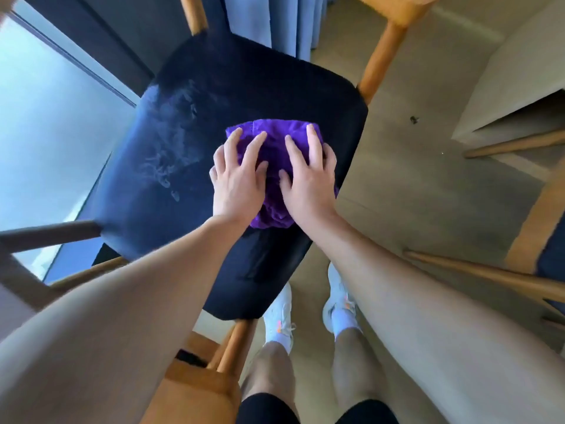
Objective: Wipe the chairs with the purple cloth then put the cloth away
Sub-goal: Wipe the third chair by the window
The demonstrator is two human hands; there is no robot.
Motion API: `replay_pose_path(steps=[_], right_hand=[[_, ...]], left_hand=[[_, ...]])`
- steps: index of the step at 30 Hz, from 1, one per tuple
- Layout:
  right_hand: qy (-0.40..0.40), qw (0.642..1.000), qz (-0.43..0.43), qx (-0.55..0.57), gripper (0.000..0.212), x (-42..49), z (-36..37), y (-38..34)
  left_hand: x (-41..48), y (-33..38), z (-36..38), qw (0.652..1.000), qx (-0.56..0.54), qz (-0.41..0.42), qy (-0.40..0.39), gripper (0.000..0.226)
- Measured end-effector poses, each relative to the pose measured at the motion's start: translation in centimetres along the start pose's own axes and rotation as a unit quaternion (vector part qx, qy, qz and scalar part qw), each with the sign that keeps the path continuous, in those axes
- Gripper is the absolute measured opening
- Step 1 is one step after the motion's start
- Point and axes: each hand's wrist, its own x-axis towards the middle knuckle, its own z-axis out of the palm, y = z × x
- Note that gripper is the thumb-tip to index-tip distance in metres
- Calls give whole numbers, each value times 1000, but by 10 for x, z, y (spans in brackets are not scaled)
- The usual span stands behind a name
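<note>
On the dark navy padded seat (244, 96) of a wooden chair, a crumpled purple cloth (275, 151) is pressed flat. It is covered by the left hand (237, 175) and right hand (308, 175), fingers spread straight, nothing gripped.

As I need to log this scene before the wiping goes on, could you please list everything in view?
chair seat: one, dark navy, centre
chair frame: one, light wood, around the seat
purple cloth: one, purple, bunched on the seat's right half
smears: one patch, whitish, seat's left part
curtain: one, grey-blue, top centre
window: one, pale, left
second chair: one, wood with blue seat, right edge
floor: beige, right and below
shoes: two, white, on the floor below the seat
left hand: one, fingers spread on the cloth
right hand: one, fingers spread on the cloth beside it
</note>
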Motion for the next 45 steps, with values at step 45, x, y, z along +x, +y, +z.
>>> replay_pose_path(steps=[45], right_hand=[[-246,941,-217,80,34,14,-11,-78]], left_hand=[[-63,-9,-63,962,-112,-236,84,20]])
